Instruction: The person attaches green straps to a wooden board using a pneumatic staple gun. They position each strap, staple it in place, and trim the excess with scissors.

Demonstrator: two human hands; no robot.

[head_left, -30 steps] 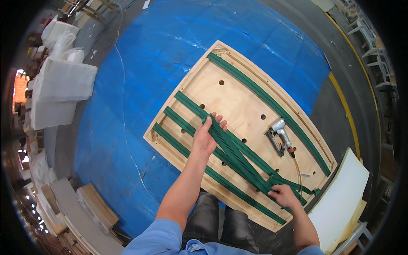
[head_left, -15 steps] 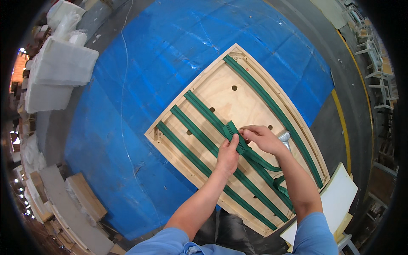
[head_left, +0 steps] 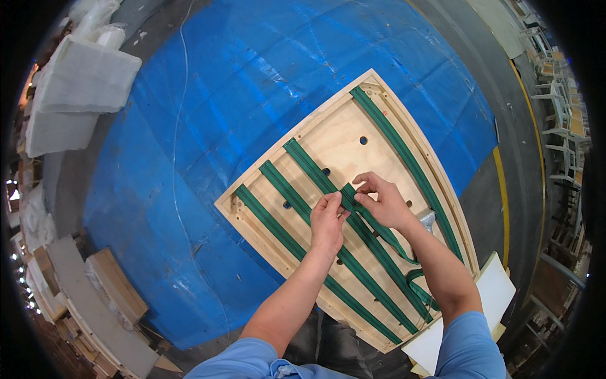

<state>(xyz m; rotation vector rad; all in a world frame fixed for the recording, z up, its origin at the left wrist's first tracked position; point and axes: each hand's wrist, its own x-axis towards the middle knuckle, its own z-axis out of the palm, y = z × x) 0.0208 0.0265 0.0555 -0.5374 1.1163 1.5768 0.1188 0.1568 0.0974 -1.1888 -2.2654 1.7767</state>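
Note:
Over a wooden frame (head_left: pixel 252 162) with a plywood panel, my left hand (head_left: pixel 327 227) pinches the end of a loose green elastic webbing strap (head_left: pixel 348 196) between thumb and fingers. My right hand (head_left: pixel 382 201) is at the strap's right side, its thumb close against the webbing and its forefinger held apart from the thumb. From there the loose strap trails toward the near right of the frame and curls into a loop. Several green straps (head_left: pixel 284 180) stretch across the frame beneath my hands. A silver metal tool (head_left: pixel 428 219) lies on the panel, partly hidden by my right forearm.
A blue sheet (head_left: pixel 208 158) covers the floor. White wrapped blocks (head_left: pixel 85 76) stand at far left, with a brown board or carton (head_left: pixel 117 287) nearer. A white panel (head_left: pixel 486 297) sits by the frame's near right corner. White chair frames (head_left: pixel 555 107) line the far right.
My hands have shifted slightly left with the strap's end, and the strip standing up between them looks shorter. My right forefinger has lifted away from the thumb. The view has turned a little.

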